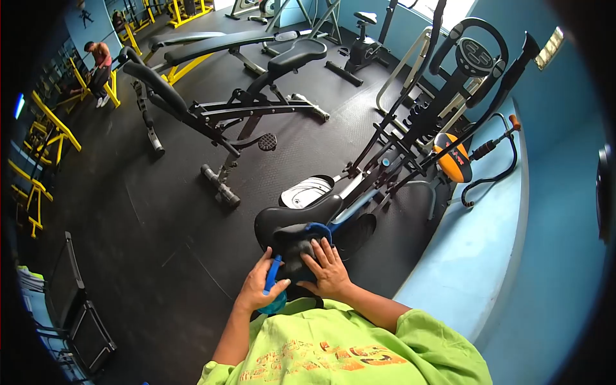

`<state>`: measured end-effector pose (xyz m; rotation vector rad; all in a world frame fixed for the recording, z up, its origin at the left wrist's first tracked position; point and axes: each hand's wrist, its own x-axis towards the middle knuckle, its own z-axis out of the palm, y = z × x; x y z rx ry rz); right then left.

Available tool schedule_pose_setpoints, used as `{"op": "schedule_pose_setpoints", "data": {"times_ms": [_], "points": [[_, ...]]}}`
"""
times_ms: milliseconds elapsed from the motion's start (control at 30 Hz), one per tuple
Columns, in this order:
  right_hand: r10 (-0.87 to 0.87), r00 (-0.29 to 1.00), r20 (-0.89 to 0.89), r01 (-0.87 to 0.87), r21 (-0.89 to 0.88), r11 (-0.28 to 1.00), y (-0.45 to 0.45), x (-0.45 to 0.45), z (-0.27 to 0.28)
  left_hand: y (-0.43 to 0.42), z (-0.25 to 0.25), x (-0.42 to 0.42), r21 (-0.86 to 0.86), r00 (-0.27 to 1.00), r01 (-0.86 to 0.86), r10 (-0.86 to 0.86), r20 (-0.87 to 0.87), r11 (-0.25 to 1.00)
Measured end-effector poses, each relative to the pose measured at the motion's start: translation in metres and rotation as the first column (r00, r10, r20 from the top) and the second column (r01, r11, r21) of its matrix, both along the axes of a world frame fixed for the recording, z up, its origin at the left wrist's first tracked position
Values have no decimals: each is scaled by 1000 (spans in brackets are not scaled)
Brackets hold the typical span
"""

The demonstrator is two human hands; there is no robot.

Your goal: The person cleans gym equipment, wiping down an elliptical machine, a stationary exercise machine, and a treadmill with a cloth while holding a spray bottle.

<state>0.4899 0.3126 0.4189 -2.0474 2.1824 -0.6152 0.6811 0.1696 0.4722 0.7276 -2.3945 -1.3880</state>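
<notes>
Low in front of me, my left hand [258,286] is wrapped round a spray bottle with a blue trigger head [272,274] and a teal body [274,304]. My right hand [330,272] lies with its fingers spread on a dark, cloth-like piece [296,251] with a blue edge. That piece rests at the near end of a black padded seat [282,221], which belongs to an elliptical bike. The exact shape of the dark piece under my palm is partly hidden.
The elliptical's console [475,56] and handlebars rise ahead. An exercise bench [256,109] stands left. A blue ledge [475,256] runs along the right wall, with an orange-and-black seat [452,158] near it. A person [100,72] stands far left. A folded treadmill-like frame [80,308] is lower left.
</notes>
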Motion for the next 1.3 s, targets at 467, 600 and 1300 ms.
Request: {"op": "schedule_pose_setpoints", "data": {"times_ms": [467, 600, 1300], "points": [[71, 942, 328, 32, -299, 954, 10, -36, -72, 11, 5, -7, 202, 994, -33, 11, 112, 979], [13, 887, 462, 142, -298, 944, 5, -27, -71, 2, -7, -4, 126, 991, 46, -61, 117, 991], [-436, 305, 847, 528, 231, 817, 15, 62, -57, -10, -16, 4, 95, 980, 172, -180, 81, 980]]}}
